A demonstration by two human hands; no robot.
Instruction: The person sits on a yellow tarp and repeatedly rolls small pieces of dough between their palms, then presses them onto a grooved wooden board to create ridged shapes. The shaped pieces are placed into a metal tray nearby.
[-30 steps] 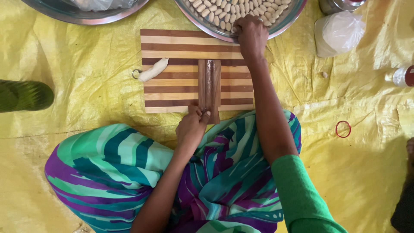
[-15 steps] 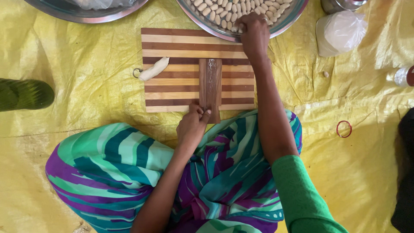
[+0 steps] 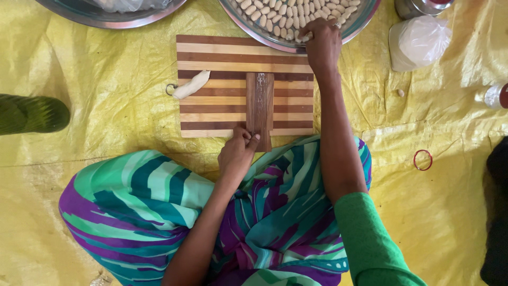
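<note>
The left hand (image 3: 238, 153) pinches the near end of a ridged wooden paddle (image 3: 260, 106) lying on a striped cutting board (image 3: 211, 53). The right hand (image 3: 321, 45) reaches into a steel tray (image 3: 360, 21) of shaped dough pieces (image 3: 275, 13), fingers closed around some. A dough roll (image 3: 191, 86) lies on the board's left edge.

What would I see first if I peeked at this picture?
First the striped wooden board in the middle of the bright yellow sheet, with a small ridged wooden paddle on it. The left hand grips the paddle's near end, and the right hand reaches into a metal tray full of little ridged dough pieces.
</note>
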